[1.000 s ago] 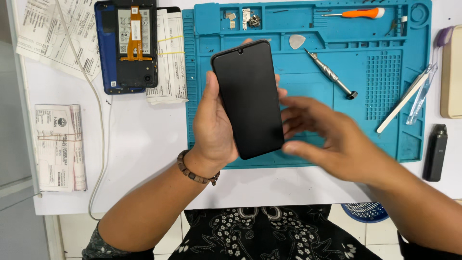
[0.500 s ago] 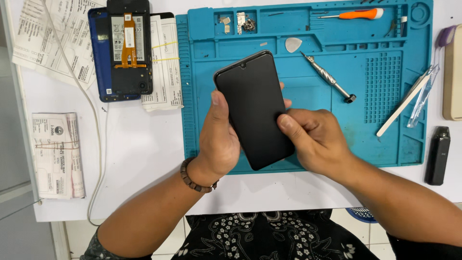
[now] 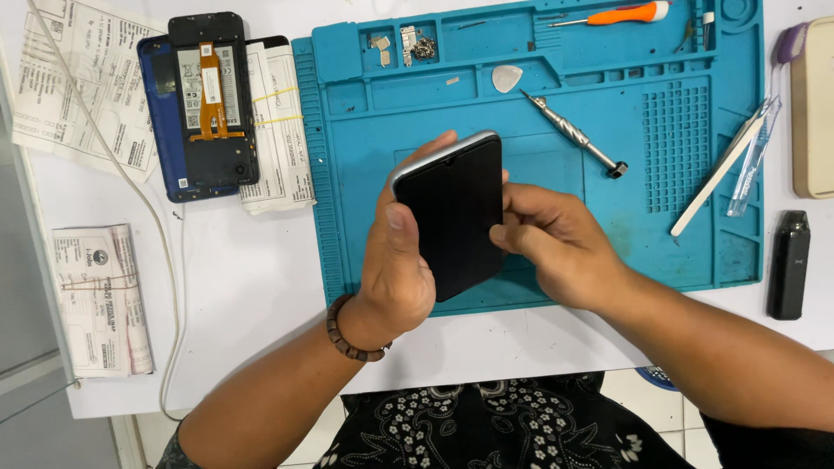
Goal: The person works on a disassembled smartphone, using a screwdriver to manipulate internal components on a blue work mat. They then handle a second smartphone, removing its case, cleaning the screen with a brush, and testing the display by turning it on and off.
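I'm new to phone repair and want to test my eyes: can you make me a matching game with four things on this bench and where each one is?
Things:
1. black phone
2. orange screwdriver
3. silver screwdriver
4. opened phone

Places:
A. top tray of the blue mat
B. on the white table, left of the mat
C. held in both hands
D. lying slantwise on the mat's middle

Pairs: 1-C, 2-A, 3-D, 4-B

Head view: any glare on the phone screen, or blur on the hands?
Head view: even, soft light; the black phone screen is matte dark with no glare, only a bright line along its top edge. Left hand and right hand are sharp, casting faint shadows on the blue repair mat.
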